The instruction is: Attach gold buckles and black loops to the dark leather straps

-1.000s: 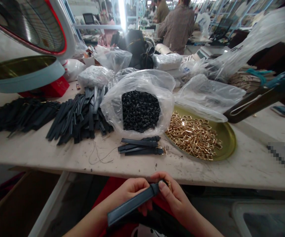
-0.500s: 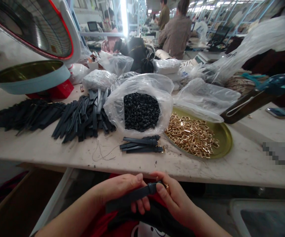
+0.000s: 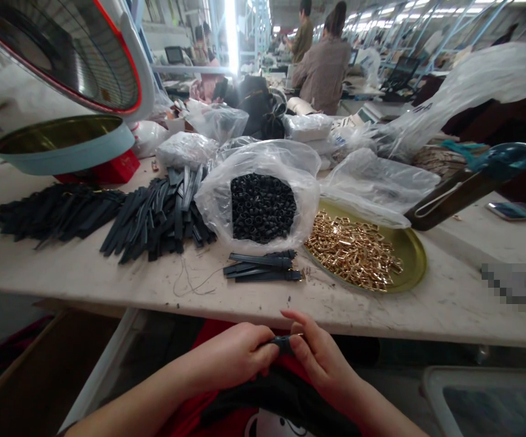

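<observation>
Between my two hands, over my lap, is a dark leather strap (image 3: 282, 344), mostly covered by my fingers. My left hand (image 3: 245, 352) is closed round its left part. Thumb and fingers of my right hand (image 3: 315, 349) pinch the other end, where a bit of metal shows; the index finger sticks out. On the table edge before me lie several finished-looking straps (image 3: 263, 266) with gold buckles. Behind them an open plastic bag (image 3: 206, 197) holds many small black loops (image 3: 263, 206). To its right, gold buckles (image 3: 351, 249) fill part of a round tray (image 3: 415, 261).
Piles of dark straps (image 3: 158, 212) spread over the table's left side. A fan (image 3: 62, 54) and a pale blue round tray (image 3: 67, 145) on a red box stand behind them. A phone (image 3: 515, 210) lies far right. People (image 3: 322, 70) work in the background.
My left hand has turned and closed over the strap, hiding the long part that showed before. My right hand stays at the buckle end. The view has shifted slightly.
</observation>
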Demonstrator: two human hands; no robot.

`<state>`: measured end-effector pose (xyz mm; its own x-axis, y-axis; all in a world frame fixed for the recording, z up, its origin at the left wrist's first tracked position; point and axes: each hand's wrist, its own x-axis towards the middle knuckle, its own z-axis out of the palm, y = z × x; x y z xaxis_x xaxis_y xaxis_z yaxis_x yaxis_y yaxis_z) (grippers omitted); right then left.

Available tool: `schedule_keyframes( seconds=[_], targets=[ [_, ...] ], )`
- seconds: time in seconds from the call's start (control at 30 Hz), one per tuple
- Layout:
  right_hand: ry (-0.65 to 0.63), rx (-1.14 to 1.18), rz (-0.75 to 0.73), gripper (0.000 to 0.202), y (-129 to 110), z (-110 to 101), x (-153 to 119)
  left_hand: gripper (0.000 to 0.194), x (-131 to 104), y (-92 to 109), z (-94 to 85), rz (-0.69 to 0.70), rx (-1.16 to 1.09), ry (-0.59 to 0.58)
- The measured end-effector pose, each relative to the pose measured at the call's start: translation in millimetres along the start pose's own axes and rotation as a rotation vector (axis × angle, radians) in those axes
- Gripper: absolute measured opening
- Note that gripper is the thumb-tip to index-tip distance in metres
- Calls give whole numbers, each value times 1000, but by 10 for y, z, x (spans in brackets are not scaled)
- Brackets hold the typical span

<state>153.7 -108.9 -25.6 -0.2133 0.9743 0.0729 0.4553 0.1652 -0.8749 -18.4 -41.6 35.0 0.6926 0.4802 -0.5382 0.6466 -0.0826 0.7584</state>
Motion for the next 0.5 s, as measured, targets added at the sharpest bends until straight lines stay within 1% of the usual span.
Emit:
schedule_keyframes(
  seconds=[0.07, 0.17, 0.2, 0.27, 0.33, 0.37, 0.43, 0.5],
  targets=[
    [30, -43, -35, 33, 15, -11, 47, 27, 49, 11, -10, 42, 33, 39],
    [46, -42, -28, 32, 34, -92, 220, 28, 231, 5, -81, 127, 136, 103],
    [59, -66, -15, 33, 46, -141, 309, 28, 313, -6, -132, 149, 205, 148],
    [124, -192, 2, 33, 94, -260, 518, 25, 484, -41, -268, 176, 398, 298],
    [220, -363, 2, 33, 179, -366, 730, 31, 637, -89, -415, 165, 612, 460],
    [264, -423, 3, 33, 233, -398, 824, 36, 699, -115, -475, 145, 692, 511],
    [327, -470, 13, 35, 351, -396, 965, 43, 790, -159, -548, 101, 785, 556],
    [376, -445, 30, 38, 449, -308, 1036, 41, 844, -186, -548, 78, 811, 551]
  ],
)
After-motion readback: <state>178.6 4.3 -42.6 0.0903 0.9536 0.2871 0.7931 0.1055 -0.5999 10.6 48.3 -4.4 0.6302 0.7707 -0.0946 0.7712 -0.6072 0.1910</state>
